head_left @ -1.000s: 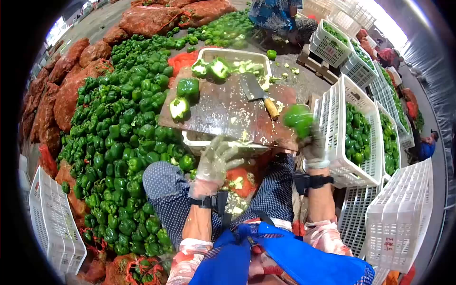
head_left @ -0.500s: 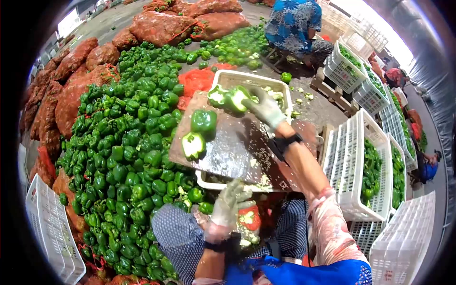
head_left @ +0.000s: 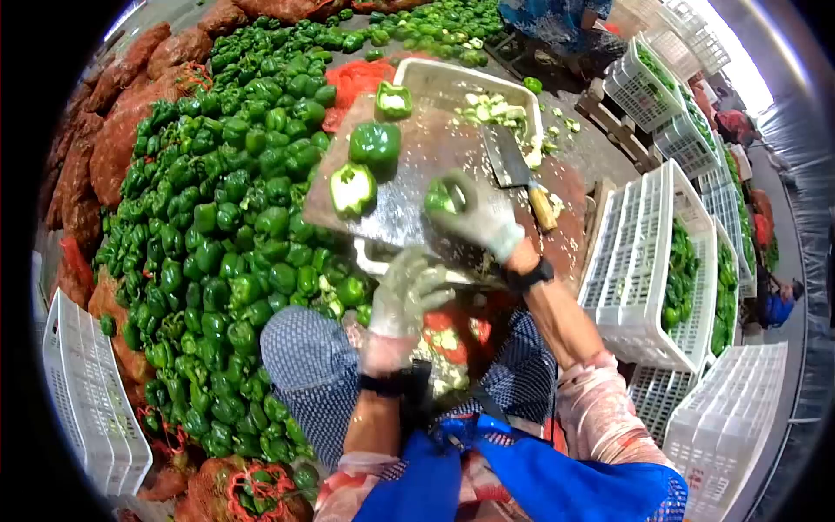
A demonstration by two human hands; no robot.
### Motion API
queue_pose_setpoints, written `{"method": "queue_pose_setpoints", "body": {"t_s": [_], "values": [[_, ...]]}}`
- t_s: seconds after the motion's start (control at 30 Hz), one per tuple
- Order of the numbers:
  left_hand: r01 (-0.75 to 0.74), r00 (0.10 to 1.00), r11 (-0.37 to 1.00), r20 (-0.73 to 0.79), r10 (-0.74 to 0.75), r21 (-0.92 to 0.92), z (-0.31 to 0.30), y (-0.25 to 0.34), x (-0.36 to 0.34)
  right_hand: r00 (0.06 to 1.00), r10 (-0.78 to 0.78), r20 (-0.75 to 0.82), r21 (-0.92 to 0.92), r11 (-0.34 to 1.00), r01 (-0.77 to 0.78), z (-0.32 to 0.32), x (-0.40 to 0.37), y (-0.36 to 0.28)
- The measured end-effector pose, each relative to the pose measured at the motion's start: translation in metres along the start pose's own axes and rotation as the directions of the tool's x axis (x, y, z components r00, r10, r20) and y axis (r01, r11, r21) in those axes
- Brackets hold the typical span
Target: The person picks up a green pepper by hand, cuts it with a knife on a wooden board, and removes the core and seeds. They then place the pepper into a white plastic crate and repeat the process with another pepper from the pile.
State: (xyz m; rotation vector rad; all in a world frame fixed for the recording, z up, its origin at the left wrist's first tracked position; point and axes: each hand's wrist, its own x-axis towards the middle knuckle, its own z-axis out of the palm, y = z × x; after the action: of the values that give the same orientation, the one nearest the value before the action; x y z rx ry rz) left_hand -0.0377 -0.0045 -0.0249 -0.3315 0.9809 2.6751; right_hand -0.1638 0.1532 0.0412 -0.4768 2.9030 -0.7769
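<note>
My right hand (head_left: 480, 213), in a pale work glove, grips a green bell pepper (head_left: 440, 197) above the near part of the cutting board (head_left: 417, 161). My left hand (head_left: 407, 294), gloved too, is held before the board's near edge, fingers apart, holding nothing. On the board's left side sit a whole-looking bell pepper (head_left: 375, 143) and two cut ones, a far one (head_left: 393, 101) and a near one (head_left: 353, 190) with pale insides up. A cleaver (head_left: 504, 157) with a wooden handle lies right of my right hand. Loose seeds dot the board.
Beneath the board is a white tub (head_left: 461, 71) with pale pepper scraps (head_left: 494, 110). A large pepper heap (head_left: 235, 217) spreads at left, with red mesh sacks (head_left: 130, 130) behind. White crates (head_left: 626, 261) stand at right. Another person (head_left: 557, 22) sits at the far side.
My right hand has come back from the board's far edge toward me with a pepper. The cleaver, covered by my arm before, now shows. My left hand stays low, its fingers spread wider.
</note>
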Motion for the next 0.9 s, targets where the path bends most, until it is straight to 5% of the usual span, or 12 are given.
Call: {"method": "queue_pose_setpoints", "body": {"t_s": [0.1, 0.17, 0.2, 0.23, 0.3, 0.43, 0.5, 0.63, 0.7, 0.77, 0.83, 0.9], "values": [[-0.04, 0.992, 0.991, 0.111, 0.054, -0.126, 0.017, 0.005, -0.017, 0.996, -0.07, -0.062, 0.341, 0.936, 0.087, 0.033, -0.072, -0.002], [-0.19, 0.98, 0.982, 0.065, 0.19, -0.009, 0.011, -0.015, -0.023, 0.936, -0.288, -0.204, 0.258, 0.906, 0.335, 0.046, -0.101, -0.013], [-0.16, 0.942, 0.987, 0.304, 0.145, 0.025, 0.038, 0.019, -0.043, 0.944, -0.268, -0.194, 0.345, 0.882, 0.321, 0.052, -0.109, -0.016], [-0.194, 0.974, 0.977, 0.101, 0.202, -0.083, 0.027, -0.003, -0.037, 0.95, -0.251, -0.186, 0.425, 0.851, 0.308, 0.056, -0.116, -0.019], [-0.138, 0.989, 0.976, 0.036, 0.146, -0.17, 0.019, -0.01, -0.04, 0.961, -0.149, -0.233, 0.514, 0.82, 0.252, 0.057, -0.131, -0.023], [-0.194, 0.971, 0.969, 0.108, 0.212, -0.155, 0.03, -0.014, -0.047, 0.982, 0.064, -0.176, 0.57, 0.82, 0.049, 0.06, -0.147, -0.034], [-0.215, 0.958, 0.965, 0.161, 0.238, -0.147, 0.02, -0.023, -0.043, 0.967, -0.032, -0.253, 0.366, 0.922, 0.127, 0.06, -0.148, -0.037], [-0.16, 0.984, 0.985, 0.077, 0.164, -0.058, 0.016, -0.023, -0.045, 0.998, -0.008, -0.055, 0.546, 0.837, 0.037, 0.048, -0.138, -0.034], [-0.273, 0.951, 0.955, 0.181, 0.249, 0.117, 0.011, -0.025, -0.043, 0.992, 0.045, 0.115, 0.565, 0.819, -0.102, 0.021, -0.143, -0.045], [-0.234, 0.937, 0.972, 0.274, 0.219, 0.022, 0.018, -0.019, -0.046, 0.993, 0.038, 0.116, 0.699, 0.707, -0.108, 0.047, -0.142, -0.023], [-0.344, 0.907, 0.885, 0.355, 0.226, 0.313, 0.011, -0.017, -0.04, 0.997, 0.002, 0.074, 0.698, 0.714, -0.054, 0.044, -0.153, -0.026], [-0.185, 0.962, 0.972, 0.231, 0.148, 0.148, 0.011, -0.022, -0.04, 0.988, -0.013, 0.151, 0.752, 0.65, -0.106, 0.039, -0.153, -0.026]]}}
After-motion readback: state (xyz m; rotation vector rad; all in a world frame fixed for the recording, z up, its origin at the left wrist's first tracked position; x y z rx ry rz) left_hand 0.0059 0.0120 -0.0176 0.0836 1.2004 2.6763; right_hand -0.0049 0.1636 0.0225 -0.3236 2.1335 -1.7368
